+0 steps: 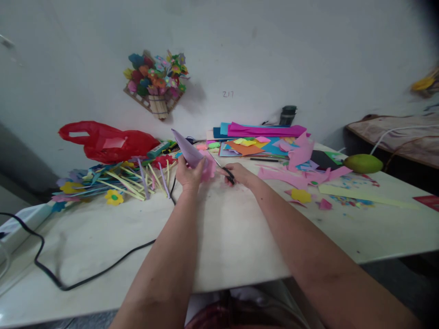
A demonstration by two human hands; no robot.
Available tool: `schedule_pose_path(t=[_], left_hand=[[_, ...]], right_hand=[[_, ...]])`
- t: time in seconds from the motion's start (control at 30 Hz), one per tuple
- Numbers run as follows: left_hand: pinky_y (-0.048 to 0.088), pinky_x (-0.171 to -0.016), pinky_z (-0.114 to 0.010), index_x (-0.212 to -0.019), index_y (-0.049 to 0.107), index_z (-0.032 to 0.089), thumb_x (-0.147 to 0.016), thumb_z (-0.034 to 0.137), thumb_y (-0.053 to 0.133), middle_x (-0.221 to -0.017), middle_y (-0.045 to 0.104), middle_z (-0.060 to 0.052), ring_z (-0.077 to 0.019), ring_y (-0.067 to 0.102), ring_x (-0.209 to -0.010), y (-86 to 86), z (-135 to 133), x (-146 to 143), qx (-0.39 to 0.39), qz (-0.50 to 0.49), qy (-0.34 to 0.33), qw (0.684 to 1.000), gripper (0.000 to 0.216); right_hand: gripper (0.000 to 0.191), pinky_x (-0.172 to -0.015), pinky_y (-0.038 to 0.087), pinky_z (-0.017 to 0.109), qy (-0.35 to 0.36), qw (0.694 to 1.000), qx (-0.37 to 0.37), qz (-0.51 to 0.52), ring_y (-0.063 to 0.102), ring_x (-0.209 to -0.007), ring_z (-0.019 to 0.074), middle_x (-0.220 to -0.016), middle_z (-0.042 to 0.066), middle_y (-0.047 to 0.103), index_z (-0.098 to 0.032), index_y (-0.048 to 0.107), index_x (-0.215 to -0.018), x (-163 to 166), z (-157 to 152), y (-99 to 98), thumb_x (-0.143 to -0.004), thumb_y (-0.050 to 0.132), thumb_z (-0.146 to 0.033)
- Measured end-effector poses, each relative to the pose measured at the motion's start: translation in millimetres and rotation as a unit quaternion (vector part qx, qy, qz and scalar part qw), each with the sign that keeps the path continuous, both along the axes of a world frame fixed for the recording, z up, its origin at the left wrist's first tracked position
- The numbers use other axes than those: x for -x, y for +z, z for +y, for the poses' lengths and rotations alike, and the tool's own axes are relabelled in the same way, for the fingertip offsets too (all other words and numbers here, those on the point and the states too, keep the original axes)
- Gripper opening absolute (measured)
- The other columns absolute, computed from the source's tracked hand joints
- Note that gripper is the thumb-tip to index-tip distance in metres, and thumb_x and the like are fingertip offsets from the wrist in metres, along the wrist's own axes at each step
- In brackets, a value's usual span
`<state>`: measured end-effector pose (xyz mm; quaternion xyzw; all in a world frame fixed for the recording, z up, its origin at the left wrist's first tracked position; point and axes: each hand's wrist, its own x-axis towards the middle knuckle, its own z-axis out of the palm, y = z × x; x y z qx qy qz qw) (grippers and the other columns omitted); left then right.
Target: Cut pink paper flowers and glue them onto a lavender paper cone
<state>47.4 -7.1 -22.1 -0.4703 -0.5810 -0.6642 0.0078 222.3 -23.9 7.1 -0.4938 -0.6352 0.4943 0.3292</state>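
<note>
My left hand (190, 175) is closed on a purple sheet of paper (187, 148), held up above the white table (219, 237). A blurred pink piece (209, 169) shows at its lower edge. My right hand (238, 174) grips black-handled scissors (224, 170), whose blades point toward the paper. Both forearms reach out from the near table edge to the middle of the table.
Paper flowers on sticks (113, 180) lie at the left by a red plastic bag (106, 140). Coloured sheets (260, 137) and pink scraps (302, 169) cover the back right. A green fruit (362, 163) sits right. A black cable (85, 269) crosses the near left.
</note>
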Motion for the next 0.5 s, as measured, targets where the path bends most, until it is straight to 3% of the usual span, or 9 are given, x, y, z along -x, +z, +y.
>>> schedule_pose_path(t=[0.5], left_hand=[[0.049,-0.067,-0.03,-0.088,0.053,0.022,-0.056,0.048,0.076,-0.076,0.059,0.001,-0.0181,0.061,-0.071,1.3,-2.7,-0.7,0.006,0.004,0.012,1.0,0.047]], right_hand=[[0.027,-0.032,0.034,0.017,0.0,1.0,-0.019,0.012,0.044,-0.03,0.0058,-0.041,-0.005,0.051,-0.015,0.054,-0.067,-1.0,8.8,-9.9,-0.09,0.062,-0.025]])
